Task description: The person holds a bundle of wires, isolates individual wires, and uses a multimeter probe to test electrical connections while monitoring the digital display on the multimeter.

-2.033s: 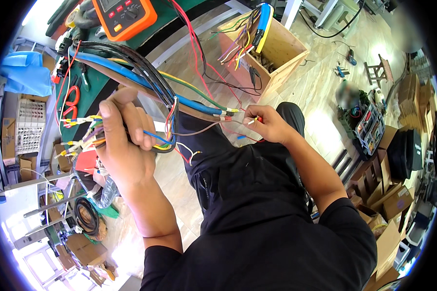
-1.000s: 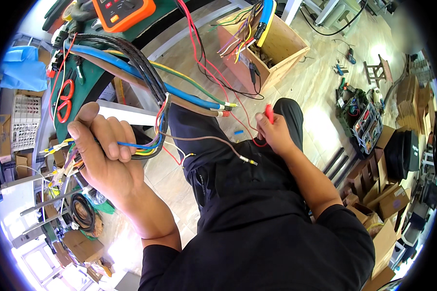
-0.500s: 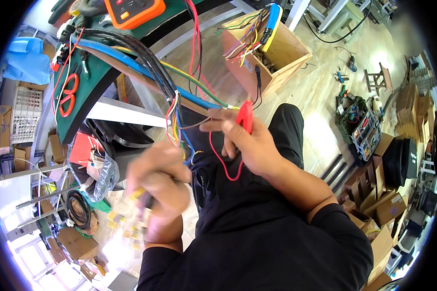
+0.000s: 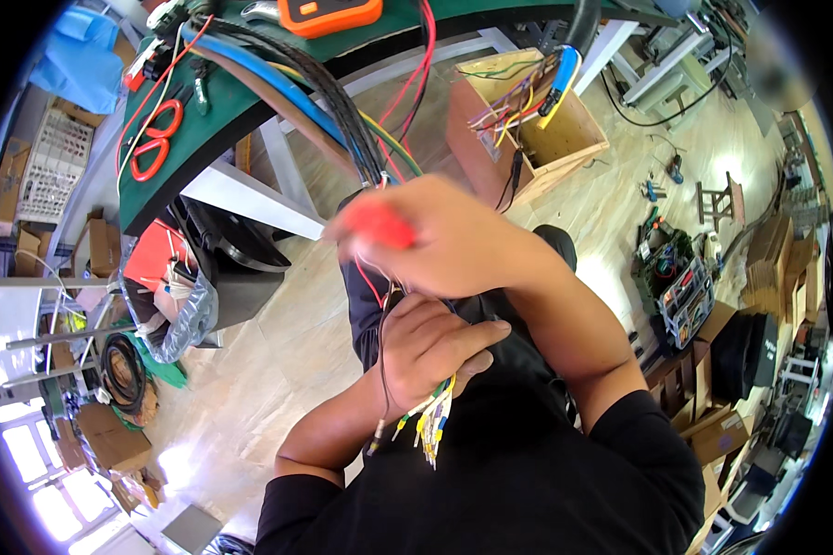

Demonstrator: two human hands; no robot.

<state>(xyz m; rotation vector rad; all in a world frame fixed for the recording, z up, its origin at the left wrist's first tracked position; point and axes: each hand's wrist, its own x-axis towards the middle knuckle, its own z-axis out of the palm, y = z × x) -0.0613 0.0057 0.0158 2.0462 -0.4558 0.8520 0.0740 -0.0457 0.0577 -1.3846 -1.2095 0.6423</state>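
My left hand (image 4: 430,350) is closed around a bundle of thin coloured wires (image 4: 433,421) in front of my torso. Their ends, several with yellow sleeves and metal tips, stick out below my fingers. A single dark wire (image 4: 380,393) hangs outside that fist. Just above, my right hand (image 4: 463,236) is closed on a red alligator clip (image 4: 384,225), smeared by motion. A red lead (image 4: 368,282) drops below the clip. Whether the clip's jaws touch a wire cannot be seen. Thick black cables (image 4: 342,116) and a blue cable (image 4: 278,88) run from the table toward my hands.
On the green table (image 4: 222,129) are red-handled scissors (image 4: 157,139) and an orange meter (image 4: 333,14). A wooden box (image 4: 528,129) stands beyond my knees, with a cut multi-wire cable (image 4: 560,79) above it. A lined bin (image 4: 171,296) is at left, an open tool bag (image 4: 676,277) at right.
My left hand has moved right with the wire bundle, and the loose ends now hang in front of my torso. My right hand has brought the red clip left, above the left hand. The view has shifted slightly.
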